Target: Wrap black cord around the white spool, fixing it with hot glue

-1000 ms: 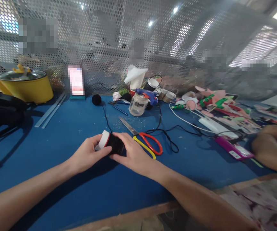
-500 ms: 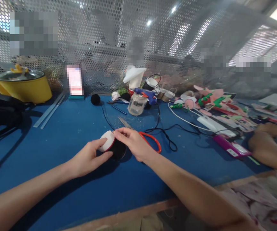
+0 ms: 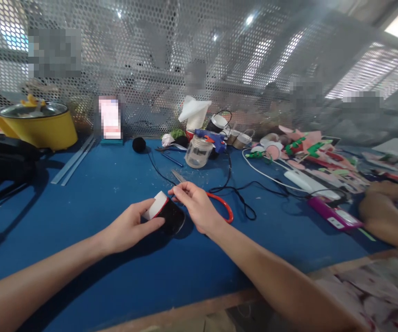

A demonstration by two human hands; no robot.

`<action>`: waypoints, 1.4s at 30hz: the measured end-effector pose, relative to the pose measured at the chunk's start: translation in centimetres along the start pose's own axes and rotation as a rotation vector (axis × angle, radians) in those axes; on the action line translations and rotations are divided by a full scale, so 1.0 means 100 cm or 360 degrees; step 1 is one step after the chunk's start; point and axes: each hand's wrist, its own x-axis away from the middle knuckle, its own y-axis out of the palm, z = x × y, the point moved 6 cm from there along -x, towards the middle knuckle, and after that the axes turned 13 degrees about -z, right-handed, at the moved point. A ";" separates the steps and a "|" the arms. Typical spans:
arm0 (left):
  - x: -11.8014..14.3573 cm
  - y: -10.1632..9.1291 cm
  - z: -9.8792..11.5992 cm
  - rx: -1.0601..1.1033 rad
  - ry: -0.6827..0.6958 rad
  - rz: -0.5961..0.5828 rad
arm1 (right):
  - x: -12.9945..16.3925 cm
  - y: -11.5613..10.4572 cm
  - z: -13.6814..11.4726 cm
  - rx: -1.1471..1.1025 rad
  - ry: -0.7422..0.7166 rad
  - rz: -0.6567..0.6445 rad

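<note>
My left hand (image 3: pixel 129 227) grips a small white and red cup (image 3: pixel 166 214) wrapped in black yarn, lying on its side on the blue table (image 3: pixel 81 198). Just right of the cup's top, my right hand (image 3: pixel 196 206) pinches a thin black yarn strand between thumb and fingertips. The strand runs back across the table to a black yarn ball (image 3: pixel 138 144). Red and yellow scissors (image 3: pixel 223 208) lie under my right hand, partly hidden by it.
A glass jar (image 3: pixel 198 152), a blue glue gun (image 3: pixel 212 136) with its black cord, a propped phone (image 3: pixel 110 117) and a yellow pot (image 3: pixel 36 122) stand along the mesh wall. Felt scraps and a magenta device (image 3: pixel 335 214) lie right, beside another person's hand (image 3: pixel 382 207).
My right hand lifted off the cup and moved up to its top edge, pinching the yarn strand. The cup tilted, showing more of its black side. My left hand stayed.
</note>
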 end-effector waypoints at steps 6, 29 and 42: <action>-0.001 -0.001 -0.004 0.0124 -0.0007 0.0026 | 0.001 -0.003 0.000 0.0074 -0.0155 0.0018; 0.001 0.002 0.005 -0.0146 0.0067 0.0002 | 0.005 0.004 -0.004 0.0571 -0.0165 0.0008; 0.000 0.002 0.000 0.0095 0.0054 0.0139 | 0.009 0.009 -0.012 0.0770 -0.0359 0.0107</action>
